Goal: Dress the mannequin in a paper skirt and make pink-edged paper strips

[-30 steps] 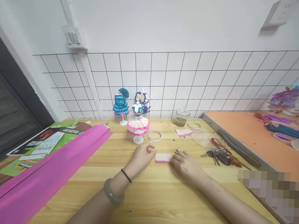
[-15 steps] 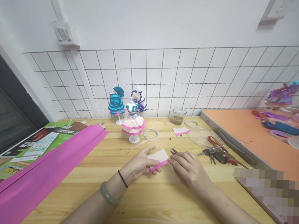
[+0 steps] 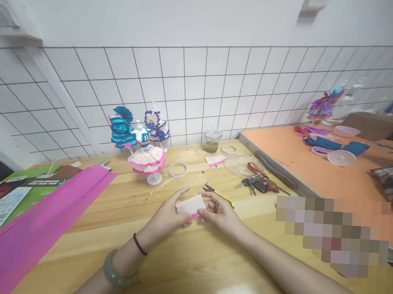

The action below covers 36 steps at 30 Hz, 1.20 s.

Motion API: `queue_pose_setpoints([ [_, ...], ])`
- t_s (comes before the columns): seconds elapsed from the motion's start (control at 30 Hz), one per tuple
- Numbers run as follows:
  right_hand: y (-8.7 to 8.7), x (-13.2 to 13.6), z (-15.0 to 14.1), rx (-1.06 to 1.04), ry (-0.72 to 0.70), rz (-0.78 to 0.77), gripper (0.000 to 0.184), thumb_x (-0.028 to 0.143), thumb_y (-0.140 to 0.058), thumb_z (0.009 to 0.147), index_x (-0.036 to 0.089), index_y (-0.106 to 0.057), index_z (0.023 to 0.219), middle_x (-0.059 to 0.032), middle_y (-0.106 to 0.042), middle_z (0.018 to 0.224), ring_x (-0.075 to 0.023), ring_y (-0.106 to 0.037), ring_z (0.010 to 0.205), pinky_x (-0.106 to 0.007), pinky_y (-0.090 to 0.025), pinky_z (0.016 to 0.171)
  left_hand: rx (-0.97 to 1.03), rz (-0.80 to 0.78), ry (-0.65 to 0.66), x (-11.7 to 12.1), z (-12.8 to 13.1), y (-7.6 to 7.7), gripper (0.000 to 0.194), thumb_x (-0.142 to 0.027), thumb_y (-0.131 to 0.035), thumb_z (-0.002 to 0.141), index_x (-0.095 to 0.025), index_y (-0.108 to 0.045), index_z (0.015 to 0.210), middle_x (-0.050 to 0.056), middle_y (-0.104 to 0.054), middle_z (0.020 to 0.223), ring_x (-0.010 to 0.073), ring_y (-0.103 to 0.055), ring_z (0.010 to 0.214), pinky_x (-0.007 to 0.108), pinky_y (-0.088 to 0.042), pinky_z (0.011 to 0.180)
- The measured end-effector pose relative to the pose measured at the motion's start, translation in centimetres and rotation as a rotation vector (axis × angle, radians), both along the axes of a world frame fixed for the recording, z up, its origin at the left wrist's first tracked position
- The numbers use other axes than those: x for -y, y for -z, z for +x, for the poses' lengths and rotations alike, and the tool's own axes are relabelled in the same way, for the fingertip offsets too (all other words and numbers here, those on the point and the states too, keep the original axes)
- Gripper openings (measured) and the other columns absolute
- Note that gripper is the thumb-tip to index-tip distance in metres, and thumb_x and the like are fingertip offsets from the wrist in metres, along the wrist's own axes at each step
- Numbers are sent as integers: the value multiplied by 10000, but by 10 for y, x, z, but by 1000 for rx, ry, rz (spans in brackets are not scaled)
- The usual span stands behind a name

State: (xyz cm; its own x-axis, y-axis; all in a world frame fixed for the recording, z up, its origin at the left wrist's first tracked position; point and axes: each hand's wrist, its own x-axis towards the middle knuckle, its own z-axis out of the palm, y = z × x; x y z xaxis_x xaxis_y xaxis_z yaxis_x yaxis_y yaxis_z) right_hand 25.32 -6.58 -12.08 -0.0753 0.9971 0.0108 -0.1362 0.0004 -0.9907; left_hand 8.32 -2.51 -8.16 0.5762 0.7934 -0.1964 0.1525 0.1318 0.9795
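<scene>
Between my hands is a small pale paper strip (image 3: 190,204) with a pink lower edge. My left hand (image 3: 174,214) grips its left end, thumb on the front and fingers behind. My right hand (image 3: 217,211) pinches the right end between thumb and fingers. Just beyond my right hand lie scissors (image 3: 220,194) with yellow handles and dark blades, on the wooden table. A similar pale piece of paper with a pink edge (image 3: 215,160) lies farther back. Left of it rests a roll of white tape (image 3: 177,169) with a loose end pulled out.
Small dress forms in paper dresses, one with a pale pink skirt (image 3: 148,158), stand at the back left. A long magenta paper sheet (image 3: 50,220) covers the left side. A bunch of keys (image 3: 256,184), a lidded glass cup (image 3: 212,141) and an orange table (image 3: 315,165) lie rightward.
My right hand has moved onto the paper's right end and now pinches it. The scissors beside that hand now show fully on the table. The view has turned right.
</scene>
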Motion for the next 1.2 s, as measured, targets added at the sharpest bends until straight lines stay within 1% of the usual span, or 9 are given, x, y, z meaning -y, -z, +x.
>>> queue_pose_setpoints([
  [0.2,7,-3,0,-6,53,52,482,370,-705,680,203,-453,1055,42,-591,672,-120,-593,563,-277,-450,590,4,-86,-5,-3,2,8,1023,-243,-742,605,-89,-129,1409,7,-618,648,138,-594,547,274,-462,559],
  [0.4,9,-6,3,11,79,63,459,375,-691,689,209,-463,1052,44,-596,662,-137,-608,580,-302,-464,626,32,-83,-16,-9,-1,16,1050,-271,-766,593,-72,-130,1405,18,-631,657,135,-592,551,261,-448,556],
  [0.53,10,-8,5,10,104,74,449,380,-677,698,200,-466,1051,30,-613,696,-141,-618,616,-314,-471,678,43,-137,-48,-11,-3,17,1064,-259,-778,594,-98,-111,1407,56,-665,747,161,-631,664,268,-466,613],
  [0.6,9,-9,6,9,116,82,449,384,-674,698,202,-467,1052,25,-617,719,-138,-620,629,-315,-475,696,67,-142,-56,-12,-3,19,946,-265,-774,608,-102,-236,1369,81,-675,808,162,-635,712,257,-470,626],
  [0.7,9,-9,5,17,128,88,448,394,-672,697,210,-478,1055,24,-625,724,-146,-628,643,-324,-483,709,89,-137,-51,-13,-3,21,643,-286,-757,633,-102,-487,1186,116,-681,898,153,-635,740,239,-476,642],
  [0.77,9,-9,5,26,136,90,448,403,-668,701,209,-489,1063,18,-636,717,-156,-636,658,-334,-487,721,77,-138,-74,-14,-3,23,541,-289,-763,623,-105,-562,1091,117,-689,895,152,-638,724,234,-480,639],
  [0.9,15,-12,7,41,173,96,476,428,-632,738,201,-477,1126,0,-649,731,-164,-645,676,-345,-496,722,49,-124,-135,-19,-5,22,478,-275,-791,570,-103,-634,987,110,-703,830,167,-646,687,238,-487,610],
  [1.0,20,-15,9,53,216,96,462,455,-586,770,203,-469,1139,-16,-639,778,-150,-640,644,-318,-507,640,41,-105,-173,-23,-8,22,398,-270,-793,560,-107,-665,899,100,-708,792,175,-650,691,242,-492,615],
  [1.2,19,-15,10,154,263,140,402,458,-505,812,188,-475,1108,-10,-590,787,-126,-612,614,-278,-491,573,89,-138,-194,-29,-12,28,252,-227,-773,579,-111,-643,762,83,-700,776,168,-652,751,235,-503,669],
])
